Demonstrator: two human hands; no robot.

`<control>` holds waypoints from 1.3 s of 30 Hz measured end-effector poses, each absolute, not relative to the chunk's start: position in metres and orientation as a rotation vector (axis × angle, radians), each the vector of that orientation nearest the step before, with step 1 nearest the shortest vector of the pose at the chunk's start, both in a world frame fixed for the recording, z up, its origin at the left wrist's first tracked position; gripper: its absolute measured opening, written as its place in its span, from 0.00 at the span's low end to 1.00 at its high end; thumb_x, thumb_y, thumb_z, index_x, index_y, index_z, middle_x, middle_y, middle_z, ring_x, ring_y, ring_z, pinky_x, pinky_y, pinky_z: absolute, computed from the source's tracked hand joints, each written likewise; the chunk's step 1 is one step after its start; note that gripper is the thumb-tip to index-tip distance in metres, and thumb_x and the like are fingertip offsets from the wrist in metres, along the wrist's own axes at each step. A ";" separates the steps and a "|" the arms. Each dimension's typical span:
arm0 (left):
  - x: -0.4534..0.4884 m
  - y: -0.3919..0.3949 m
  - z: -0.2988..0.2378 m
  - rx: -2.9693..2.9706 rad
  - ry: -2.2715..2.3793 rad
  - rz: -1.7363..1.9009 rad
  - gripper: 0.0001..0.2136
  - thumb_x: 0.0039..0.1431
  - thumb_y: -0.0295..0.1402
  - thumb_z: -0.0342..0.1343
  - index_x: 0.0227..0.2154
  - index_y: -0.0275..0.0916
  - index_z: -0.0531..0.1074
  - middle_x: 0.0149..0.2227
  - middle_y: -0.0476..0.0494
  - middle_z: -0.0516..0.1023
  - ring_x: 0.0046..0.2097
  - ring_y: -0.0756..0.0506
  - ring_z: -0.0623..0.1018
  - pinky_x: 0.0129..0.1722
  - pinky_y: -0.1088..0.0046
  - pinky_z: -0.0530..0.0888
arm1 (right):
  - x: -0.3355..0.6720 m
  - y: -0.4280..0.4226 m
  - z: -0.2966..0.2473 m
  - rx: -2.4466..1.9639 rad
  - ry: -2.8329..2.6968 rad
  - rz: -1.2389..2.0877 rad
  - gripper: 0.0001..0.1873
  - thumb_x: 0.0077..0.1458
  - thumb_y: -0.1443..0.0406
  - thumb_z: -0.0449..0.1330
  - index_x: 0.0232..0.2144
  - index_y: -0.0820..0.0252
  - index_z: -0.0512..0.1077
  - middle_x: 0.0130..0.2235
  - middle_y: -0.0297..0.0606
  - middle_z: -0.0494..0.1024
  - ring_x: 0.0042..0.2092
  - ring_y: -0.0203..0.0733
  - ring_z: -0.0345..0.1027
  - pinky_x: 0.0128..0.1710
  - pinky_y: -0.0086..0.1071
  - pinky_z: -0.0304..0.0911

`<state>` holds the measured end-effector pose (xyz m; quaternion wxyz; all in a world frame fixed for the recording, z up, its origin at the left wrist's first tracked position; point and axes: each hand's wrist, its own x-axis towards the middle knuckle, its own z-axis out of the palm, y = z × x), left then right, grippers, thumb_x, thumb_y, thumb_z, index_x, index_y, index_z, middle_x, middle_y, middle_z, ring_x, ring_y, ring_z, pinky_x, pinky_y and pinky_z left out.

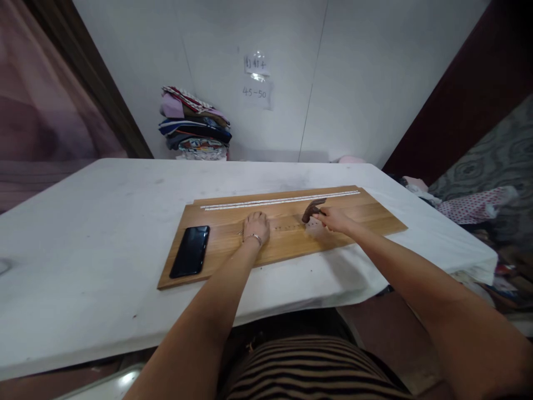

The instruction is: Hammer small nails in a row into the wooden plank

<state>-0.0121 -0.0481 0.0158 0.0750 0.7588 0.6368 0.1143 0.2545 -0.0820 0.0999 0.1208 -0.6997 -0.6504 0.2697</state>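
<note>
A claw hammer is in my right hand, its dark head raised just above the wooden board. My fingers wrap round the handle close to the head. Below and beside the hammer, a row of small nails runs along the middle of the board. To the left of that row, my left hand rests palm down on the wood, fingers stretched forward. Whatever may lie under that palm is hidden. A bracelet circles the left wrist.
A black phone lies on the board's left end. Two white strips run along its far side. The board rests on a white-covered table. Folded clothes are stacked by the wall, below and left of paper notes.
</note>
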 end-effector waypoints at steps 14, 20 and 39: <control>-0.011 -0.049 0.018 2.286 1.913 0.340 0.16 0.72 0.33 0.41 0.48 0.41 0.75 0.57 0.35 0.75 0.60 0.37 0.71 0.60 0.58 0.65 | 0.256 -0.084 0.103 -2.068 -1.914 0.770 0.14 0.69 0.60 0.56 0.32 0.61 0.69 0.26 0.32 0.72 0.22 0.31 0.63 0.24 0.25 0.57; -0.011 -0.049 0.019 2.287 1.915 0.330 0.16 0.71 0.33 0.42 0.48 0.40 0.75 0.57 0.36 0.75 0.61 0.38 0.70 0.61 0.59 0.65 | 0.255 -0.086 0.103 -2.051 -1.903 0.802 0.14 0.69 0.60 0.56 0.31 0.61 0.68 0.25 0.31 0.70 0.21 0.30 0.61 0.23 0.24 0.56; -0.012 -0.046 0.014 2.286 1.909 0.346 0.17 0.71 0.33 0.42 0.49 0.39 0.75 0.57 0.35 0.75 0.61 0.37 0.71 0.61 0.58 0.65 | 0.251 -0.083 0.102 -2.103 -1.973 0.724 0.14 0.68 0.59 0.57 0.33 0.62 0.73 0.26 0.34 0.73 0.23 0.33 0.64 0.27 0.26 0.59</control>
